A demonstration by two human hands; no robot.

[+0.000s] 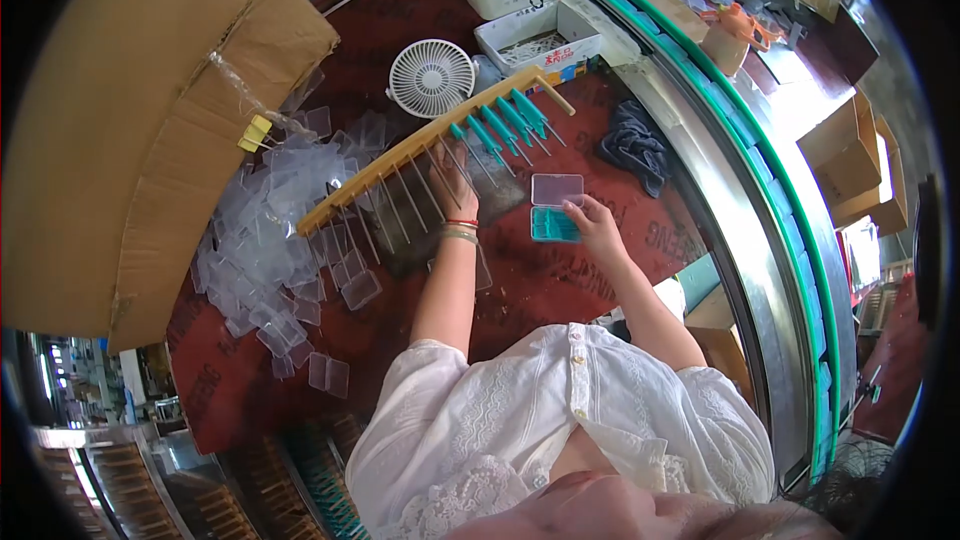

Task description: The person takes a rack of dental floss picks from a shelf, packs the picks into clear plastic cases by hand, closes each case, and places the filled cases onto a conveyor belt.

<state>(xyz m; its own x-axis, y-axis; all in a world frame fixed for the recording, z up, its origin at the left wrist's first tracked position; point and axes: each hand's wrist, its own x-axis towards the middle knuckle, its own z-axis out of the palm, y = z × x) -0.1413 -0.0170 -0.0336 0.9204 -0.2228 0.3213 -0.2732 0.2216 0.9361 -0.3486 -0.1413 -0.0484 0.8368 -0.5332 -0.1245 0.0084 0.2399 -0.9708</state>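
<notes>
My right hand (597, 224) pinches the edge of an open hinged clear plastic case (557, 191). Teal pieces (553, 224) lie in its near half, and the far half is see-through. My left hand (456, 186) is up among the metal pins of a long wooden rack (400, 162); its fingers are partly hidden there, so their grip does not show. Several teal plastic parts (497, 128) sit on the pins at the rack's right end. Toward the left end the pins are bare.
Clear cases (265, 230) lie heaped on the left of the red table (520, 300), beside a large cardboard box (150, 120). A white fan (432, 78), white bins (540, 37) and a dark cloth (634, 147) stand or lie beyond. A green-edged conveyor (745, 130) curves along the right.
</notes>
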